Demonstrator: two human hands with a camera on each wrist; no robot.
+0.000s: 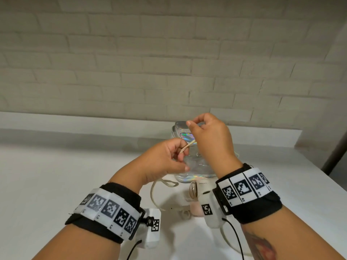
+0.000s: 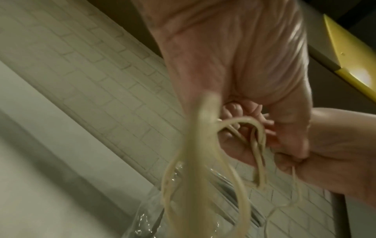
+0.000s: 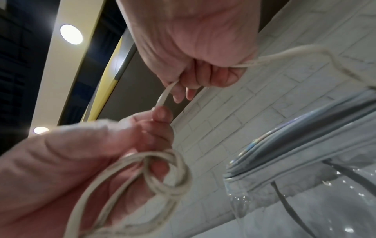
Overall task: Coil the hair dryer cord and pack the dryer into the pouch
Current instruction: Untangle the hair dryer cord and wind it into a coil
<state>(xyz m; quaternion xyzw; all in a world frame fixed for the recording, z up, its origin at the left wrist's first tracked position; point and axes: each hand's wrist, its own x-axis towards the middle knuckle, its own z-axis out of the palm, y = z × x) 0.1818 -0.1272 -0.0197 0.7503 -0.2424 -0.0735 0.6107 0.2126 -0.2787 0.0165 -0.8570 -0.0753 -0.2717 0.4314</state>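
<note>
Both hands are raised above the white table, working the cream cord (image 1: 186,146) of the hair dryer. My left hand (image 1: 170,156) grips several gathered loops of cord (image 3: 162,180), which hang below its curled fingers (image 2: 240,112). My right hand (image 1: 206,136) is just above it and holds the cord (image 3: 165,95) in its curled fingers, a short taut length running between the two hands. The white hair dryer (image 1: 199,188) lies on the table under my right wrist, mostly hidden. The clear, iridescent-trimmed pouch (image 1: 189,177) stands behind the hands.
More cord (image 1: 155,192) lies slack on the white table (image 1: 56,175) below my left wrist. A white brick wall (image 1: 150,62) rises behind the table's raised back ledge. A pink object (image 1: 196,209) sits beside the dryer, partly hidden.
</note>
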